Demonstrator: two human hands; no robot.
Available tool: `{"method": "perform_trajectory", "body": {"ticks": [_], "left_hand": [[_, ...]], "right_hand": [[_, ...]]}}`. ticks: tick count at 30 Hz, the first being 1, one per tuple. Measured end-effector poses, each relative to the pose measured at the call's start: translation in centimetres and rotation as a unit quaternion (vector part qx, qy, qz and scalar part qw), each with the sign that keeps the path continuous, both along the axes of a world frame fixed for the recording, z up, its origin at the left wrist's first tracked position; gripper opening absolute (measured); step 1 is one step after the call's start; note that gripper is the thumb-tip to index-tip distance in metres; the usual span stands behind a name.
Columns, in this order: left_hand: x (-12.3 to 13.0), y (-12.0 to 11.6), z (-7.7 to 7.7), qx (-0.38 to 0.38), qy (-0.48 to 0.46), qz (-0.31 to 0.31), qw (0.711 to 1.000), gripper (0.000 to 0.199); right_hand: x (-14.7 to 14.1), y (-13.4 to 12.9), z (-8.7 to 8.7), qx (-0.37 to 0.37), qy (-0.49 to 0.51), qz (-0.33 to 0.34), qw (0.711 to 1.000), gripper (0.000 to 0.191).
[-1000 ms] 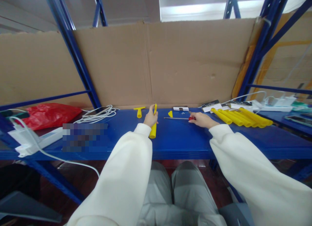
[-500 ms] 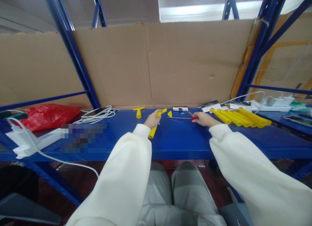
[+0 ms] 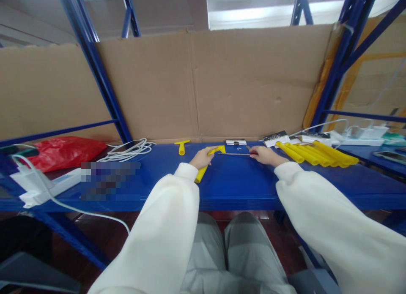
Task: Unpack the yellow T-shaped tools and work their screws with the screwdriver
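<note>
My left hand (image 3: 202, 159) is closed around a yellow T-shaped tool handle (image 3: 200, 174). Its round grip points toward me and its head sticks out to the right of my fingers. A small yellow piece (image 3: 223, 149) lies right at that head; whether they touch, I cannot tell. In my right hand (image 3: 263, 155) is a screwdriver (image 3: 234, 153), its red handle mostly covered by my fingers. The long thin shaft points left, with its tip near the yellow piece. Tiny light-coloured bits (image 3: 239, 148) lie just beyond the shaft.
Another yellow T-shaped handle (image 3: 182, 147) stands at the back left. Several yellow tubes (image 3: 317, 153) lie on the right beside black-and-white packets (image 3: 276, 138). Cables (image 3: 136, 148), a red bag (image 3: 68, 150) and a power strip (image 3: 60, 182) occupy the left. Cardboard (image 3: 234, 83) walls the back.
The head of the yellow handle in my left hand has turned and come close to the small yellow piece. My right hand has barely moved; its fingers now cover more of the red handle.
</note>
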State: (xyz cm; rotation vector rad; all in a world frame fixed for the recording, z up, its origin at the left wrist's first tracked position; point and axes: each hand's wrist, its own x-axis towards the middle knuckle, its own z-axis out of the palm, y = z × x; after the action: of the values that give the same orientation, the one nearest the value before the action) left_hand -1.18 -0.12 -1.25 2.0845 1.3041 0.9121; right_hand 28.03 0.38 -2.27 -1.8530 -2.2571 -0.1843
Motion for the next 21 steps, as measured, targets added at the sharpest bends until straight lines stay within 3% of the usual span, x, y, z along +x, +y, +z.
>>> {"method": "perform_trajectory", "body": {"ticks": [11,17,21], "left_hand": [[0.9,0.1,-0.1,0.037,-0.002,-0.060,0.998,0.036],[0.9,0.2,-0.5,0.058,0.015,-0.044,0.997,0.037],[1.1,0.2,-0.5,0.025,-0.002,-0.044,0.999,0.041]], "right_hand": [[-2.1,3.0,1.1,-0.014,-0.015,-0.023,1.000,0.040],[-2.7,5.4,1.0,-0.052,0.012,-0.053,0.997,0.040],[-3.4,6.4,0.4,-0.048,-0.003,-0.048,0.998,0.037]]}}
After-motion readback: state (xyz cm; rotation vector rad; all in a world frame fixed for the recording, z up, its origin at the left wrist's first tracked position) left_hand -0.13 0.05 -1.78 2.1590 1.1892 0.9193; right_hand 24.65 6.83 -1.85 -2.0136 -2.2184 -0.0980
